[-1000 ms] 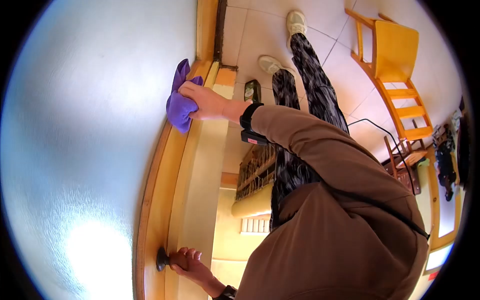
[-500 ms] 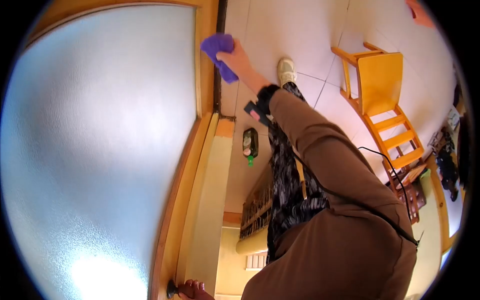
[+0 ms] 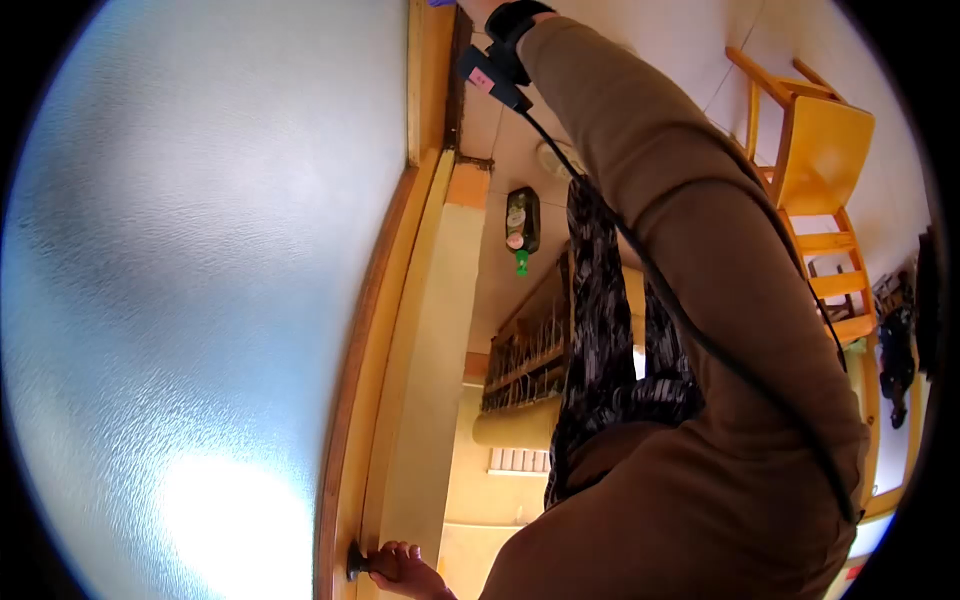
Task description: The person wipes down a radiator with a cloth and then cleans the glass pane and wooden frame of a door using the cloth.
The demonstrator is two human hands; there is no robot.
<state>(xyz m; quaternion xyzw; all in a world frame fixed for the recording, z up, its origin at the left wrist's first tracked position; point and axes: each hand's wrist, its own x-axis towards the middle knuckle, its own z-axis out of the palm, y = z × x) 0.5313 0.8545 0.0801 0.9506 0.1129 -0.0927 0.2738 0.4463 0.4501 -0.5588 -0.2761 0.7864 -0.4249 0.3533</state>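
Note:
My left hand (image 3: 412, 574) is closed around a dark door knob (image 3: 356, 562) at the bottom, on the wooden edge of a door (image 3: 375, 400). The door has a large frosted glass pane (image 3: 200, 250). At the top edge, my right hand (image 3: 480, 8) is mostly cut off by the frame. A sliver of purple cloth (image 3: 440, 2) shows beside it, against the upper part of the door frame. A black band and a small dark device (image 3: 492, 78) with a cable sit at my right wrist.
A dark green bottle with a green cap (image 3: 522, 225) lies or stands on the tiled floor near the door jamb. To the right is a wooden chair (image 3: 825, 150). A rack (image 3: 525, 365) with several thin items is behind my legs.
My right hand has gone up out of most of the view with the purple cloth. The chair and bottle sit higher and further right in view. My left hand stays on the knob.

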